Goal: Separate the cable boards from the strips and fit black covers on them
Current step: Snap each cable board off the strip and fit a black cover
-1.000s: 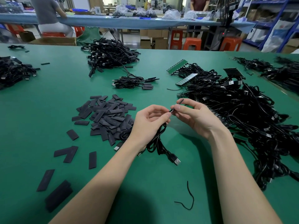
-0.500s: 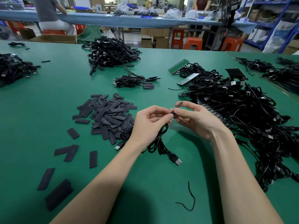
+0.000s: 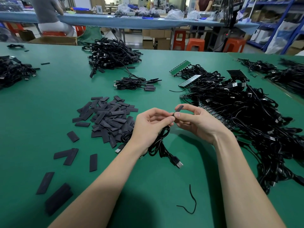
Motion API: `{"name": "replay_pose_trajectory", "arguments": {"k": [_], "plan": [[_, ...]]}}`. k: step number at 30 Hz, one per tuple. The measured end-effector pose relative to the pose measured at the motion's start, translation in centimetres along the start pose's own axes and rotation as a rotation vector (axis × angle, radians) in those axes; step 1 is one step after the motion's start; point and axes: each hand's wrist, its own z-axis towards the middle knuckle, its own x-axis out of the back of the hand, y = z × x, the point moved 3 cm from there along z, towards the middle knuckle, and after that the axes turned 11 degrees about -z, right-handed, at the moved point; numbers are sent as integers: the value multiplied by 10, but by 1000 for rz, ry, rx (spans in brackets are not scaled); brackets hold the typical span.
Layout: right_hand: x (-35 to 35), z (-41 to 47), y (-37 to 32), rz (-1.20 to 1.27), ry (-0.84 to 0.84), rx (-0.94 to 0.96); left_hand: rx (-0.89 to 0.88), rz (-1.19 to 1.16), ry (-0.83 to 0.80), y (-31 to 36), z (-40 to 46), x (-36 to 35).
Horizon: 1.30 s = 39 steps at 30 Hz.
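Note:
My left hand (image 3: 148, 127) grips a coiled black cable (image 3: 158, 144) whose USB plug (image 3: 178, 163) hangs down onto the green table (image 3: 49, 112). My right hand (image 3: 195, 121) pinches a flat black cover (image 3: 178, 109) between thumb and forefinger, right at my left fingertips. The cable's board end is hidden between the two hands. A heap of loose black covers (image 3: 107, 117) lies left of my hands. Cables still on green board strips (image 3: 180, 67) form a big tangle (image 3: 246, 116) on the right.
A small bundle of covered cables (image 3: 134, 83) lies beyond the covers, with a bigger pile (image 3: 111, 55) behind it. More cable piles sit at the far left (image 3: 13, 71) and far right (image 3: 287, 74). A stray black wire (image 3: 191, 203) lies near the front edge. People work at a rear table.
My hands have stayed together over the same spot. The black cover in my right fingers now sticks up more plainly above my thumb.

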Motion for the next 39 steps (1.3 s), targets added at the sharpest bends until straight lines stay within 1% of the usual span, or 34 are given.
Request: {"name": "replay_pose_trajectory", "arguments": {"k": [3,7,10,22,31,39], "plan": [[0,2,1,7,14,10,6,0,12,-1,1,0],[-7,9,4,144,60,26,-10,-42,44,0,4,2],[-9,11,4,187,86,13,-16,-44,36,0,4,2],[-6,13,12,189,73,24,-37,5,88,2,1,1],[-3,11,15,165,12,32,-33,35,42,4,0,0],[-2,8,18,152,-2,27,-41,76,13,3,-1,0]]}}
